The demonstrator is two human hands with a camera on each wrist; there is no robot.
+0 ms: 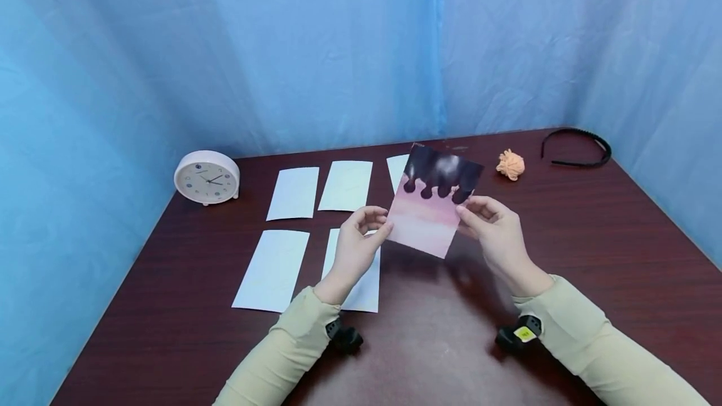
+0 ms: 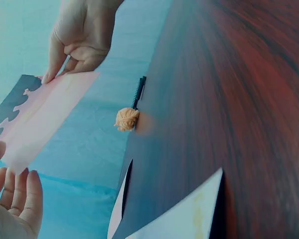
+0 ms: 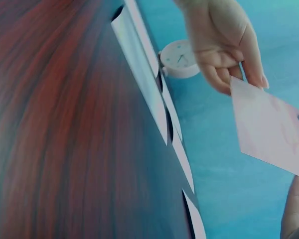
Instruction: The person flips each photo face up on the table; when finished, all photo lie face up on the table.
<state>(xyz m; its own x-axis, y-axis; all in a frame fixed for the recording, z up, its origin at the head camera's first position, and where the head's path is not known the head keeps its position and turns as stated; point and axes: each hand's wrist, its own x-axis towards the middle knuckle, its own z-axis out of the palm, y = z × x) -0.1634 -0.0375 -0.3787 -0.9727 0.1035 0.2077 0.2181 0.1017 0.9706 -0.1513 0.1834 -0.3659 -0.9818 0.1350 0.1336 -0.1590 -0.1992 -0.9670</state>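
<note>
A blue curtain [image 1: 338, 49] is hanging behind and along both sides of a dark reddish-brown table [image 1: 609, 249], whose glossy grain is catching light between the arms. Two pale sleeves [image 1: 276, 356] are reaching in from the near side. Five white sheets [image 1: 293, 193] are lying left of the middle, three in a far row and two in a near one; the picture sheet is partly covering one and the left hand another. That picture sheet [image 1: 425, 218] is hanging tilted above the table, dark drips running over pink that is fading paler. The left hand [image 1: 356, 244] is pinching its left edge, while the right hand [image 1: 502, 240] is pinching its right edge. A round white clock [image 1: 207, 177] is standing at the far left. A black headband [image 1: 606, 152] is resting at the far right. A small black device [image 1: 344, 336] is sitting at each wrist, the right one showing yellow. A peach yarn ball [image 1: 511, 165] is lying left of the headband
</note>
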